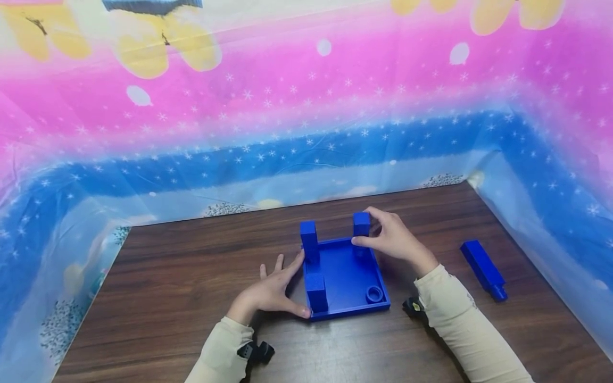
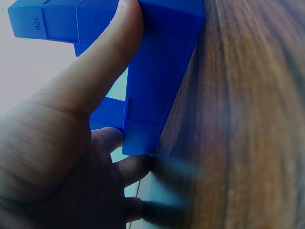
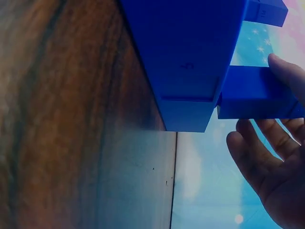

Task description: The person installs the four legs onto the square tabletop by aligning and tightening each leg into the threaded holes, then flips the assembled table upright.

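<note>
A shallow blue square tray (image 1: 345,276) with a raised rim lies on the table. Blue square posts stand upright at three of its corners: far left (image 1: 309,239), near left (image 1: 317,293) and far right (image 1: 361,224). A round socket (image 1: 374,294) shows at the near right corner. My right hand (image 1: 395,236) pinches the far right post near its top between thumb and fingers; its foot meets the tray, but how it is seated cannot be told. Spread along the tray's left side, my left hand (image 1: 273,290) touches the rim with thumb and forefinger.
A loose blue post (image 1: 482,268) with a round peg end lies on the wooden table (image 1: 191,276) to the right. Behind the table hangs a pink and blue patterned cloth (image 1: 287,106). Black wrist devices (image 1: 256,352) sit at both cuffs.
</note>
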